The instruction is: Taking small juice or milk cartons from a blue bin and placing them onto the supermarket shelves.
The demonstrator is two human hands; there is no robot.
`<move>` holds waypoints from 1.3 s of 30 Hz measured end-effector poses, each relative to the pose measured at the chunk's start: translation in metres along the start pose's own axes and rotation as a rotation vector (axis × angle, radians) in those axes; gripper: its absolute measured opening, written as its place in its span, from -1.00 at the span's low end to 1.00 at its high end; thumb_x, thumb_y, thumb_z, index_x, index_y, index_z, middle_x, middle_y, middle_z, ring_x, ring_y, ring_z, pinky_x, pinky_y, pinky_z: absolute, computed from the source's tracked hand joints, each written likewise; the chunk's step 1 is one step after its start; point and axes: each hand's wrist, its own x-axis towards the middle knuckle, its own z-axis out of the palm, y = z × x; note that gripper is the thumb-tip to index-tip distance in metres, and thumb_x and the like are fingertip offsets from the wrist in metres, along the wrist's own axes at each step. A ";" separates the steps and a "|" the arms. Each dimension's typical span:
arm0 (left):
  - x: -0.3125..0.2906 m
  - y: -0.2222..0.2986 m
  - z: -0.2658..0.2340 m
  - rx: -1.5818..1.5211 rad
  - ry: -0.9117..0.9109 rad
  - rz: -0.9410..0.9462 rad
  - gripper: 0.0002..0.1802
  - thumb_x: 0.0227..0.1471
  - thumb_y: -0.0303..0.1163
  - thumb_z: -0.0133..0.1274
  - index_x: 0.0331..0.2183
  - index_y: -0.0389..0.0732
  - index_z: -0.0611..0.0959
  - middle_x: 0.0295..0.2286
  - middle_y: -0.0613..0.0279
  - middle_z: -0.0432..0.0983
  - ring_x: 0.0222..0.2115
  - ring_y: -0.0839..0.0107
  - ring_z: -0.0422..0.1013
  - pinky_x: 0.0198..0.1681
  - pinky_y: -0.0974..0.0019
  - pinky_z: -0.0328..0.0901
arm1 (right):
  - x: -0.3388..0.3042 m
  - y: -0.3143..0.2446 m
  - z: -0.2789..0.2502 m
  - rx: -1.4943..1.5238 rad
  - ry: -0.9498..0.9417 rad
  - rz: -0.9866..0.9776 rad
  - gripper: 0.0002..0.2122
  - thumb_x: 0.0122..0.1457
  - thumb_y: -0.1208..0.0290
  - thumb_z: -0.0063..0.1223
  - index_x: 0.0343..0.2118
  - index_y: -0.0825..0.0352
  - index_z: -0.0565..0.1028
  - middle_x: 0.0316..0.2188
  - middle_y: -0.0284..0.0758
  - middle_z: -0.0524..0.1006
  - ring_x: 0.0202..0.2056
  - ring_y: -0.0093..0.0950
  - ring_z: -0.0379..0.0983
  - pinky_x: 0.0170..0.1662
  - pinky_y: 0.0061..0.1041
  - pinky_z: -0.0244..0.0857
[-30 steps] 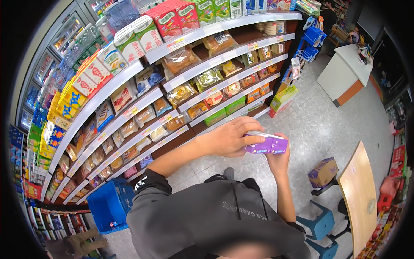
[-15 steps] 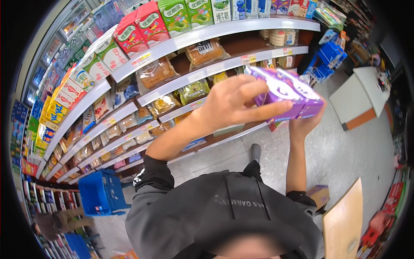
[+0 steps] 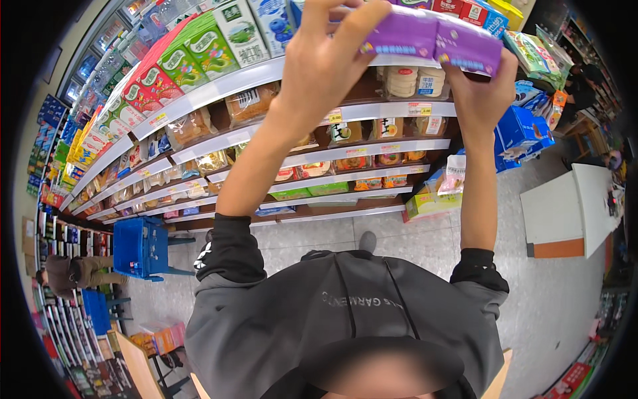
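Note:
Two purple drink cartons (image 3: 405,33) are held side by side over the top shelf's right part. My left hand (image 3: 325,63) grips their left end, fingers partly cut off by the upper edge. At the right end, my right hand (image 3: 482,93) holds them from below, thumb and fingers round the corner. Left of my hands, a blue-and-white carton (image 3: 271,26), a white-and-green milk carton (image 3: 240,30) and green cartons (image 3: 209,50) line the shelf (image 3: 226,83). Below the held cartons lie packs of round white buns (image 3: 401,83).
Lower shelves hold packaged bread (image 3: 249,101) and cakes. A green-and-pink box (image 3: 435,205) stands at the shelf's right foot. Blue baskets (image 3: 522,130) and a white counter (image 3: 551,213) are to the right. Left are a blue basket on legs (image 3: 136,246) and another person (image 3: 63,276).
Both hands have carried the purple cartons forward and up to the top shelf, arms now stretched out. My body has turned to the right, more square to the shelves.

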 end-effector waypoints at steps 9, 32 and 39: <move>0.039 -0.017 0.037 0.195 -0.194 -0.009 -0.35 -0.34 -0.57 0.31 -0.12 -0.21 0.42 -0.26 0.01 0.40 -0.29 0.03 0.43 -0.31 0.18 0.38 | 0.044 0.033 0.020 0.036 -0.222 0.230 -0.60 -0.16 0.32 0.36 -0.26 0.34 0.44 -0.47 -0.19 0.45 -0.42 -0.30 0.44 -0.34 -0.41 0.32; 0.043 -0.038 0.051 0.600 -0.350 -0.019 -0.31 -0.35 -0.19 0.33 -0.11 -0.23 0.52 -0.07 0.13 0.33 -0.02 0.13 0.21 0.04 0.09 0.08 | 0.053 0.066 0.044 -0.269 -0.426 -0.049 -0.49 -0.15 0.16 0.35 -0.24 0.41 0.40 -0.41 -0.06 0.54 -0.36 -0.09 0.48 -0.28 -0.26 0.33; 0.040 -0.040 0.053 0.579 -0.296 -0.042 -0.45 -0.27 -0.30 0.29 -0.16 -0.23 0.53 -0.18 0.13 0.37 -0.14 0.14 0.29 -0.02 0.13 0.12 | 0.035 0.076 0.048 -0.366 -0.427 -0.109 -0.62 0.06 -0.01 0.11 -0.55 0.27 0.42 -0.72 -0.42 0.49 -0.61 -0.42 0.46 -0.44 -0.39 0.26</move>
